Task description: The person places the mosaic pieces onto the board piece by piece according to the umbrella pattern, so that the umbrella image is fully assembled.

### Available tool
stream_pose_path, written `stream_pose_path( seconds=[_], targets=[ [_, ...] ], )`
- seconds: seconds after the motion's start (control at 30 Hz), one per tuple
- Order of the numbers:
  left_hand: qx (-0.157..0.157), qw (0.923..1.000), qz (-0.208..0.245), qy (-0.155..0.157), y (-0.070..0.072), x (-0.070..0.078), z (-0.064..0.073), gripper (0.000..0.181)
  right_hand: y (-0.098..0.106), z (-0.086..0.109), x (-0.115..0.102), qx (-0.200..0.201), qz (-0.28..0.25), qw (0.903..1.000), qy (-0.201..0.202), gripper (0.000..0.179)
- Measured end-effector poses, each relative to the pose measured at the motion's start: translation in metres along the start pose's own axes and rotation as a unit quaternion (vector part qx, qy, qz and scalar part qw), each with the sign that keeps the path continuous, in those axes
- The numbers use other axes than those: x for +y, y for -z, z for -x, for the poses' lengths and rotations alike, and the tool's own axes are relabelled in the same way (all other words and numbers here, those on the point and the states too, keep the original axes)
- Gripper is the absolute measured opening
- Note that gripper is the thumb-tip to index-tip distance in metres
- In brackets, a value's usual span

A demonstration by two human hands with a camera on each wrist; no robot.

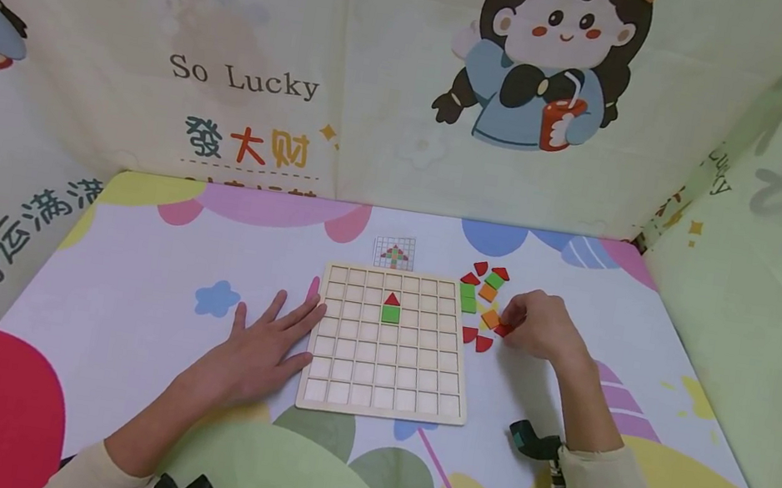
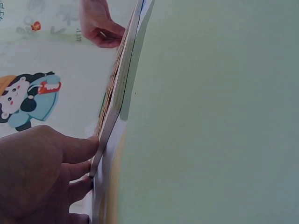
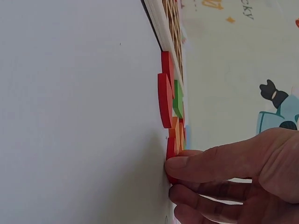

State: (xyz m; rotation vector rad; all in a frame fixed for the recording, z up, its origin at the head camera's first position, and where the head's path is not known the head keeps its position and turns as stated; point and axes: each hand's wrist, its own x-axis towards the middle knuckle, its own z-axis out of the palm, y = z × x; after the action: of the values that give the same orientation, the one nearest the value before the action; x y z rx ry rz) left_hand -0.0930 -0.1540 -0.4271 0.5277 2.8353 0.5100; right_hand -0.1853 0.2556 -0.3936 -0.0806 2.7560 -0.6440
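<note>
A square wooden grid board [image 1: 381, 413] lies on the patterned mat. One red triangle [image 1: 392, 300] sits in its upper part, directly above a green square [image 1: 391, 314]. My left hand [image 1: 262, 347] lies with spread fingers against the board's left edge; in the left wrist view its thumb and fingertips touch that edge. To the right of the board, my right hand [image 1: 538, 325] pinches a small red piece [image 3: 171, 148] between thumb and fingers, low over the mat. The far side of this piece is hidden behind the thumb.
Beside the board's right edge lie loose pieces: green squares [image 1: 468, 299], orange squares [image 1: 487, 292] and several red ones [image 1: 484, 344]. A small pattern card [image 1: 395, 252] with a coloured arrow-like figure lies behind the board. A printed cloth wall [image 1: 375, 149] rises at the back.
</note>
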Motion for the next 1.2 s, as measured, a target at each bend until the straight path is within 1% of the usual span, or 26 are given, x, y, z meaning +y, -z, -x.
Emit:
stream_pose_path(
  seconds=[0.27, 0.47, 0.63, 0.87, 1.07, 1.2],
  targets=[
    [0.0, 1.0, -0.005, -0.001, 0.0, 0.0, 0.0, 0.069, 0.003, 0.001, 0.001, -0.003, -0.001, 1.0, 0.003, 0.015],
    [0.005, 0.9999, -0.011, -0.001, -0.001, -0.001, 0.0, 0.069, 0.005, 0.001, 0.002, -0.001, 0.001, 0.9999, 0.011, 0.015],
    [0.005, 1.0, -0.007, -0.003, -0.001, -0.001, 0.0, 0.069, 0.006, 0.002, 0.002, 0.001, -0.002, 0.9998, 0.02, 0.019],
    [-0.005, 1.0, -0.005, 0.0, 0.0, 0.0, 0.0, 0.069, 0.002, 0.002, -0.003, 0.001, -0.013, 0.9996, 0.023, 0.024],
    [-0.008, 1.0, -0.001, 0.003, 0.002, 0.0, 0.001, 0.07, 0.0, 0.002, -0.01, 0.009, -0.013, 0.9975, 0.069, 0.019],
    [-0.007, 1.0, -0.001, 0.001, 0.002, 0.0, 0.001, 0.07, -0.003, 0.001, -0.018, 0.019, -0.023, 0.9938, 0.107, 0.019]
  ],
)
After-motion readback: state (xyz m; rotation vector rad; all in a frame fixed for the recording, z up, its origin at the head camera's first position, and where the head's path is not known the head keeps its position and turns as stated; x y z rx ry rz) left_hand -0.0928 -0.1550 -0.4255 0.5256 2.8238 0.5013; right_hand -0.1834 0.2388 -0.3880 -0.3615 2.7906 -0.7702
